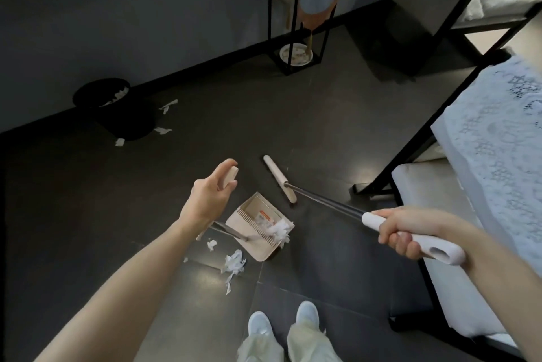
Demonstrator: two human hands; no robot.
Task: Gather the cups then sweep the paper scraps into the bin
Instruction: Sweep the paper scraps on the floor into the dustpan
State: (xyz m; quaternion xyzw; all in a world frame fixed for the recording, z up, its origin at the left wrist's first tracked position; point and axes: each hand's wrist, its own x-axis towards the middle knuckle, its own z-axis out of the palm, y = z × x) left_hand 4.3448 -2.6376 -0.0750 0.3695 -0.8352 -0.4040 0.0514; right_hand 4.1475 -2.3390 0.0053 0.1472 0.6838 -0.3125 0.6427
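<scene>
My right hand [407, 232] grips the white handle of a broom; its beige head [280, 178] rests on the dark floor just beyond the dustpan. The beige dustpan [258, 215] lies on the floor in front of my feet with a wad of white paper scraps [280, 229] in it. My left hand [209, 197] holds the beige top of the dustpan handle [230, 175] loosely between thumb and fingers. More scraps [234, 262] lie on the floor at the pan's near edge. A black bin [117, 115] with paper inside stands at the far left wall. No cups are in view.
Loose scraps [168, 105] lie around the bin. A black metal stand with a plate [296, 54] at its base is by the far wall. A table with a lace cloth [498, 132] and a bench [434, 215] fill the right side. My shoes [281, 323] are at the bottom.
</scene>
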